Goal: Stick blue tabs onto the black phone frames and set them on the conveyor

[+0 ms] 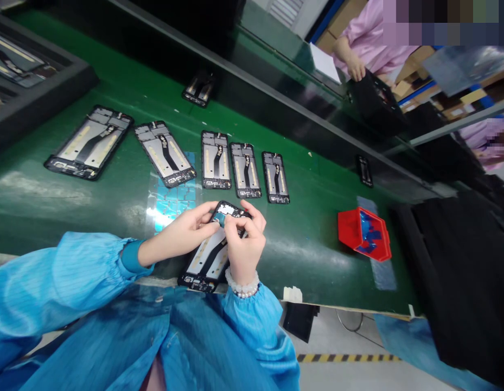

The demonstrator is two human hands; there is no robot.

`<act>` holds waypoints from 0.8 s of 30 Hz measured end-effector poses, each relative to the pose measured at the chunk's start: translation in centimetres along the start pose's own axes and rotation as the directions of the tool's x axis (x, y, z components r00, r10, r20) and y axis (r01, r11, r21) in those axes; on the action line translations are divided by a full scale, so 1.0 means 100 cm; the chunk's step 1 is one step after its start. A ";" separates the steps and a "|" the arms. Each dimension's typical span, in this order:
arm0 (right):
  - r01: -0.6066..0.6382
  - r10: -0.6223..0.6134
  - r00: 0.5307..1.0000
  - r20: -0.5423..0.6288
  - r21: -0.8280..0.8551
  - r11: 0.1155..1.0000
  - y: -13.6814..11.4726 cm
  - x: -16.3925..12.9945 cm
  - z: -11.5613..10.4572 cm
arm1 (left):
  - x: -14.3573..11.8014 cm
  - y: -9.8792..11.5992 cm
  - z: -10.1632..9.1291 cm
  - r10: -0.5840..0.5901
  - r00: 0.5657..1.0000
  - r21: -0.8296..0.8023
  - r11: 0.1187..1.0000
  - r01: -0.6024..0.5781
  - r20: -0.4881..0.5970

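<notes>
Just below frame centre, the phone frame [209,255] runs lower left to upper right. The left hand [185,233] and right hand [243,247] both pinch its upper end, fingertips meeting over a small blue piece [219,218].

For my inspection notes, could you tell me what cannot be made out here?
- Head view: the top of the phone frame, covered by the left hand and right hand.
- Red bin: contents too small.
- Black tray: cut off by the left edge.
</notes>
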State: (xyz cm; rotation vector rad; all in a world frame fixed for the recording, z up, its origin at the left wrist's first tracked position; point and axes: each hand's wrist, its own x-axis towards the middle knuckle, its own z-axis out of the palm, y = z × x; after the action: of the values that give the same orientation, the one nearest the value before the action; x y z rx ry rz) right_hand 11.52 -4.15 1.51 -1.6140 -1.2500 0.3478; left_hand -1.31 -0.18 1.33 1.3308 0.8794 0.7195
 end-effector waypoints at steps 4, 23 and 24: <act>0.021 -0.021 1.000 -0.001 -0.010 1.000 0.001 -0.001 -0.001 | -0.001 0.005 0.001 -0.032 0.999 0.025 0.999 0.033 -0.032; 0.150 -0.148 0.989 0.024 -0.114 0.982 -0.003 -0.011 -0.006 | -0.009 0.003 0.007 0.014 0.994 0.236 0.972 0.012 -0.107; 0.165 -0.165 0.986 0.013 -0.145 0.976 -0.003 -0.012 -0.005 | -0.009 0.003 0.007 0.020 0.993 0.248 0.969 0.009 -0.113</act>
State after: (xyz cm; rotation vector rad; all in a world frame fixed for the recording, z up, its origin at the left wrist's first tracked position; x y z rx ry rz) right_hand 11.23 -5.50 1.57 -1.6187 -1.4274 0.1563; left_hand -1.15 -1.30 1.77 1.5255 1.0862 0.7123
